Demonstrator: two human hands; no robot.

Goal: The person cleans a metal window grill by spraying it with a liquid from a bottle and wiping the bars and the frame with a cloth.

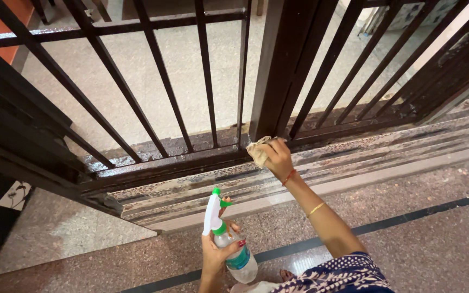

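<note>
Left hand [216, 255], at 6 o'clock, fingers wrapped round a clear spray bottle [229, 244], nozzle up. Right hand [278, 157], centre, fingers closed on a tan cloth [257, 152] pressed to the dark gate's bottom rail [164, 165]. Risk: rail looks wet; runoff could reach the floor [435, 239] and make it slippery.

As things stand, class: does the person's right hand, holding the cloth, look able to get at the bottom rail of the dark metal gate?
Probably yes. The right hand already presses the cloth against the bottom rail beside the post, with nothing between them.
</note>
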